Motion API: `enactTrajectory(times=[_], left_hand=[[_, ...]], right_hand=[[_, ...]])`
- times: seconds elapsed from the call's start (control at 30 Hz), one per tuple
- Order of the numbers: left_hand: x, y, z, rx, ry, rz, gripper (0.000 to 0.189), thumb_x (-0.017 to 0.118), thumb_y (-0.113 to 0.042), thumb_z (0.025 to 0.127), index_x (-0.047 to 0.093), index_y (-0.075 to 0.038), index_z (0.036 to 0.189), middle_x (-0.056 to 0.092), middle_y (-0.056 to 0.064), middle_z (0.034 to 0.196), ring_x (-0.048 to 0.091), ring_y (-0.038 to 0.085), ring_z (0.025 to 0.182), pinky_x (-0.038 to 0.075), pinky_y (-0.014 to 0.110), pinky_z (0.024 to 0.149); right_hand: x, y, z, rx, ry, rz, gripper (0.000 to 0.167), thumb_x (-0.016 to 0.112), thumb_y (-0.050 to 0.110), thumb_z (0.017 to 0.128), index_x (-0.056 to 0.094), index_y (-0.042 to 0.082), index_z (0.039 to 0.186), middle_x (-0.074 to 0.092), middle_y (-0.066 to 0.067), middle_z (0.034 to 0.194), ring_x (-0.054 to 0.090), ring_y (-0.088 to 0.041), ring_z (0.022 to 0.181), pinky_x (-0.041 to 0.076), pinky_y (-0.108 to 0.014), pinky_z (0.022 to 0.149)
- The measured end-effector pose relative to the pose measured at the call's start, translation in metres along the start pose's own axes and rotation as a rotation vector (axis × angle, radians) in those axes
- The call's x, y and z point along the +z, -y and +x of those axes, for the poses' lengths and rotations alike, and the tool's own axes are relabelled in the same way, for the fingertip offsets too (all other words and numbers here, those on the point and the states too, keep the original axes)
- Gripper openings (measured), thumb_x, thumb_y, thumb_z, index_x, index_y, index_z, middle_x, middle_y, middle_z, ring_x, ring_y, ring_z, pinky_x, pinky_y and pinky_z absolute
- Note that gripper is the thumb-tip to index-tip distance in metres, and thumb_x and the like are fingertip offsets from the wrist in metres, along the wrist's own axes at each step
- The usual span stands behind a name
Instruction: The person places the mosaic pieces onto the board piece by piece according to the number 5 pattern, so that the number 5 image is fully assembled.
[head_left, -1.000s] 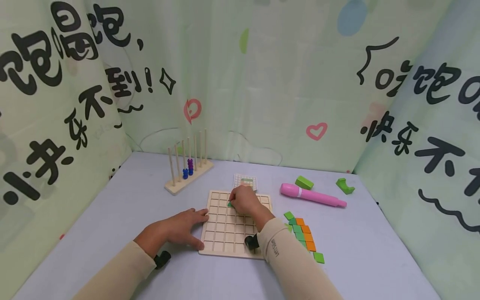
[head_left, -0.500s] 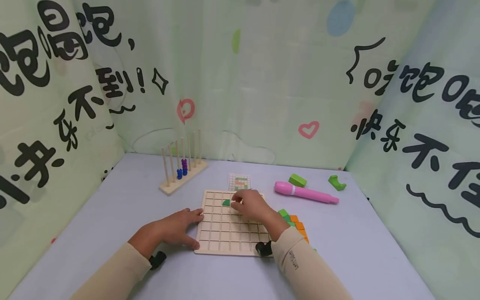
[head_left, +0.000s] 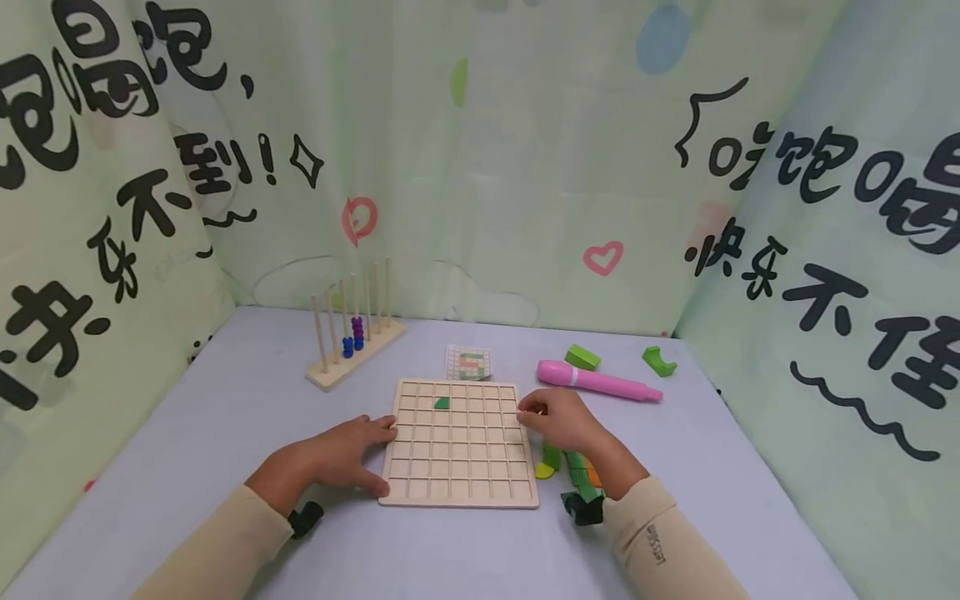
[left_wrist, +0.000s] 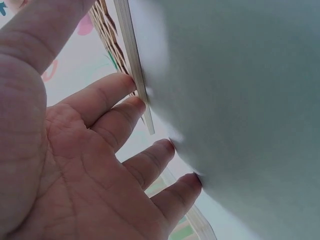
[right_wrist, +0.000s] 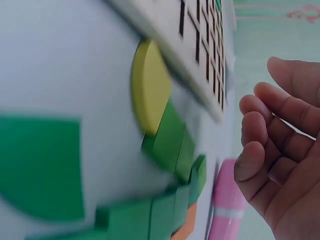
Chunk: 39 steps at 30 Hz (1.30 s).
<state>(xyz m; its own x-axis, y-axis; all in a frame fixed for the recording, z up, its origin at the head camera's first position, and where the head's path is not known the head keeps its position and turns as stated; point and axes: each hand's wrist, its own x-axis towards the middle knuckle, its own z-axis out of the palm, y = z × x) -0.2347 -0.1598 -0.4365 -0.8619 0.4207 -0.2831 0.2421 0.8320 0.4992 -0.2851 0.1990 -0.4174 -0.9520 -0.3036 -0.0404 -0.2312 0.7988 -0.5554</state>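
A pale wooden grid board (head_left: 461, 454) lies flat on the table, a small green tile (head_left: 442, 403) sitting in one of its upper squares. My left hand (head_left: 345, 454) steadies the board's left edge, thumb at the near corner and fingers spread; the left wrist view has two fingertips on that edge. Over the board's right edge is my right hand (head_left: 562, 419), its fingers loosely bent, with nothing between them in the right wrist view. Below it lie green blocks (right_wrist: 170, 142), a yellow rounded block (right_wrist: 150, 87) and orange pieces (right_wrist: 187, 220), partly hidden by the wrist in the head view.
A small printed grid card (head_left: 468, 363) lies behind the board. At the back left stands a wooden peg rack (head_left: 356, 358) with blue and purple beads. A pink club-shaped thing (head_left: 600, 381), a green block (head_left: 582, 357) and a green arch (head_left: 659, 361) lie back right.
My right hand has let go of the green tile, leaving it on the board, and moved right to the board's edge. My left hand keeps its place while the view turns slightly right.
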Motion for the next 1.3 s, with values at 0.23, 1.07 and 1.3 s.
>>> enactTrajectory(times=[0.23,1.07,1.3], left_hand=[[0.001,0.003,-0.001,-0.013,-0.005,-0.003,0.092,0.091,-0.04,0.078,0.05,-0.01,0.155,0.034,0.005,0.17,0.025,0.044,0.156,0.03,0.061,0.122],[-0.002,0.001,-0.005,0.027,0.001,-0.009,0.089,0.09,-0.04,0.08,0.051,-0.008,0.153,0.033,0.008,0.17,0.023,0.047,0.156,0.027,0.063,0.122],[-0.001,-0.001,-0.004,0.023,-0.003,-0.01,0.089,0.09,-0.039,0.079,0.051,-0.008,0.153,0.034,0.007,0.169,0.024,0.046,0.156,0.028,0.063,0.122]], right_hand=[[-0.012,-0.033,-0.013,0.079,-0.023,-0.056,0.023,0.068,0.021,0.099,0.075,0.008,0.116,0.072,-0.002,0.103,0.06,-0.019,0.092,0.054,-0.032,0.078],[-0.015,-0.07,-0.018,0.174,0.0,-0.192,0.018,0.07,0.014,0.097,0.074,0.007,0.114,0.067,-0.009,0.104,0.057,-0.024,0.092,0.056,-0.046,0.088],[-0.015,-0.073,-0.018,0.218,-0.009,-0.128,0.016,0.071,0.014,0.097,0.066,0.006,0.11,0.064,-0.006,0.098,0.056,-0.022,0.088,0.056,-0.039,0.083]])
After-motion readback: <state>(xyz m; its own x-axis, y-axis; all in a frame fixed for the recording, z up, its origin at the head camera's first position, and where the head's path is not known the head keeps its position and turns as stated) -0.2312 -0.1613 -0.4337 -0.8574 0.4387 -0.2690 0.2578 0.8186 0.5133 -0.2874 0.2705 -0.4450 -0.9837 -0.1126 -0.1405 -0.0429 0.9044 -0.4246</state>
